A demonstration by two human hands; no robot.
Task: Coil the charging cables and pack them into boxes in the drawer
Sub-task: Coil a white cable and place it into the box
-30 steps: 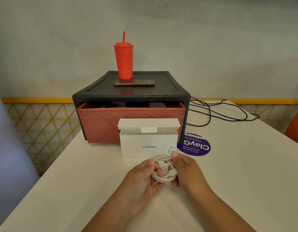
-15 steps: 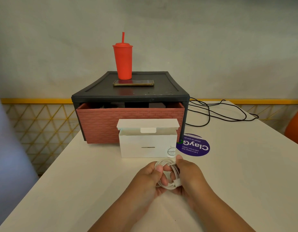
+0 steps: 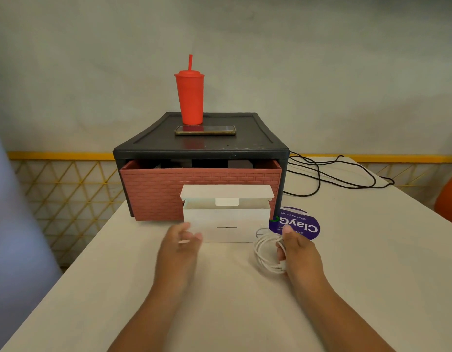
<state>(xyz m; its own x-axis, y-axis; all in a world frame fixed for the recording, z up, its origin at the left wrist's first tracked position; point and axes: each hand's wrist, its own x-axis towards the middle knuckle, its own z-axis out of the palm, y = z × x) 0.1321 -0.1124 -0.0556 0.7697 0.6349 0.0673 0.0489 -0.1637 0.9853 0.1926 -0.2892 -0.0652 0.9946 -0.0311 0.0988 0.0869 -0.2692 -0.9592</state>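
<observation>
The person's right grip [image 3: 299, 252] is clasping a coiled white charging cable [image 3: 266, 252], with fingers curled through the loops and the thumb pointing up. The coil is hanging just above the bench [image 3: 372, 262], in front of the right front corner of a white cardboard box [image 3: 227, 224]. The left grip [image 3: 180, 246] is blurred with movement. It is holding nothing and its fingers are loosely spread as it reaches at the box's left front corner; I cannot tell whether it is touching the cardboard. The box is standing on the bench with its lid flap [image 3: 227, 191] lifted and leaning back, so the top is gaping open. It is sitting right against the front of a brick-patterned red drawer [image 3: 156, 196], which is sticking out a little from a black drawer cabinet [image 3: 202, 148]. Dark shapes are showing inside the drawer's gap, too dim to name. On the cabinet top a red tumbler [image 3: 190, 97] with a straw is standing upright, and a phone [image 3: 205, 130] is lying flat just in front of it. A round purple sticker [image 3: 305, 224] is lying on the bench beside the box, partly behind the right thumb. Black cables [image 3: 329, 175] are trailing loose across the bench to the cabinet's right, well away from the grips.
</observation>
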